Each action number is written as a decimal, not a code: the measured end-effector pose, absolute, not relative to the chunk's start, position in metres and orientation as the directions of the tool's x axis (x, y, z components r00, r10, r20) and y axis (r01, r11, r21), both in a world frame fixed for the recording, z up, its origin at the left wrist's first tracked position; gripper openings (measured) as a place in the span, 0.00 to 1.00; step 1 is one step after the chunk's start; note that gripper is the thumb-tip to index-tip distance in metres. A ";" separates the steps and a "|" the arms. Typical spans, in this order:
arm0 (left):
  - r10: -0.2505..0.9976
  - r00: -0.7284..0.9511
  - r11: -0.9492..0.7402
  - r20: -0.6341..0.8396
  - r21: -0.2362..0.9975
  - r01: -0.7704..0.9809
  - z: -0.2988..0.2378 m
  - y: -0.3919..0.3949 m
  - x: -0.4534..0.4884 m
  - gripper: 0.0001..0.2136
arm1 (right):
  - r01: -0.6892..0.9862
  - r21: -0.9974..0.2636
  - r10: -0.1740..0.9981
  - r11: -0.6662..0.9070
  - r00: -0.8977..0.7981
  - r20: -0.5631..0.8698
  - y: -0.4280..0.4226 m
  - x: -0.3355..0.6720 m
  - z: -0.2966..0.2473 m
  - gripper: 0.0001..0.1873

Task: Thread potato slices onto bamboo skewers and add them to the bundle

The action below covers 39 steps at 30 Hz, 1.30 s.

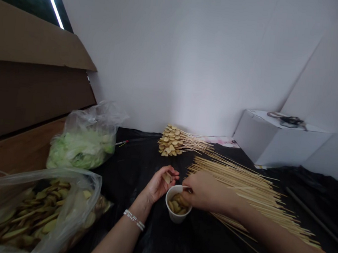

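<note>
Head view: one left hand [159, 184], centre of frame, fingers loosely curled about a pale slice [166, 177], a white beaded bracelet [134, 219] at the wrist. One right hand [203, 190], right of centre, fingers pinched together on a thin stick [243, 188], fingertips over the rim of the cup. One white cup [176, 218], below centre, upright, between and just below the hands, part-filled with cut slices [177, 205]. One lot of skewered slices [170, 140], above the hands, heads at left, sticks pointing right. One spread of loose sticks [265, 205], right of centre, lying roughly parallel and partly behind the right forearm. One clear bag [30, 179], lower left, open, containing many brown-edged slices [45, 212]. One further plastic bag [98, 113], left of centre, containing pale green vegetable pieces [78, 151]. One black sheet [131, 171], beneath the cup and sticks. One white box [271, 141], right side, a dark corded item [292, 121], indistinct, on top. One cardboard box [29, 45], upper left. One pale wall [179, 55], behind.
</note>
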<state>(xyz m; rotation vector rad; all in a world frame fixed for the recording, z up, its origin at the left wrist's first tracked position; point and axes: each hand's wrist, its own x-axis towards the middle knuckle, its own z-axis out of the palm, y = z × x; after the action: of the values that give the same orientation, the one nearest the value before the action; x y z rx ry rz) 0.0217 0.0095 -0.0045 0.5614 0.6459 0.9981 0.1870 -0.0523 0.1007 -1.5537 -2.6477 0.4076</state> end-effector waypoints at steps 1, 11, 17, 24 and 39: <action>0.891 0.387 0.434 -0.237 0.691 -0.577 -0.004 0.009 0.021 0.09 | 0.848 -0.269 0.867 0.456 -0.492 -0.082 -0.052 0.189 0.102 0.13; 0.892 0.407 0.407 -0.197 0.743 -0.531 -0.006 0.009 0.022 0.13 | 0.753 -0.485 0.881 0.445 -0.465 0.088 -0.026 0.211 0.088 0.18; 0.896 0.433 0.311 -0.097 0.832 -0.459 -0.009 0.005 0.023 0.18 | 0.801 -0.434 0.909 0.412 -0.396 0.131 -0.016 0.192 0.073 0.16; 0.887 0.449 0.305 -0.109 0.868 -0.392 -0.010 0.003 0.026 0.17 | 0.863 -0.367 0.933 0.348 -0.280 0.225 -0.006 0.187 0.060 0.15; 0.934 0.289 0.351 -0.212 0.700 -0.622 -0.011 0.017 0.020 0.09 | 0.923 -0.082 0.785 0.375 -0.270 0.557 -0.026 0.203 0.015 0.15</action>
<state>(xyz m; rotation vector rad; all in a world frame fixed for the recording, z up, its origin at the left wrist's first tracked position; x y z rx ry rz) 0.0197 0.0166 -0.0111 0.5504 0.6711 1.1105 0.2032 -0.0264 0.0146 -1.4685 -2.1245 -0.3533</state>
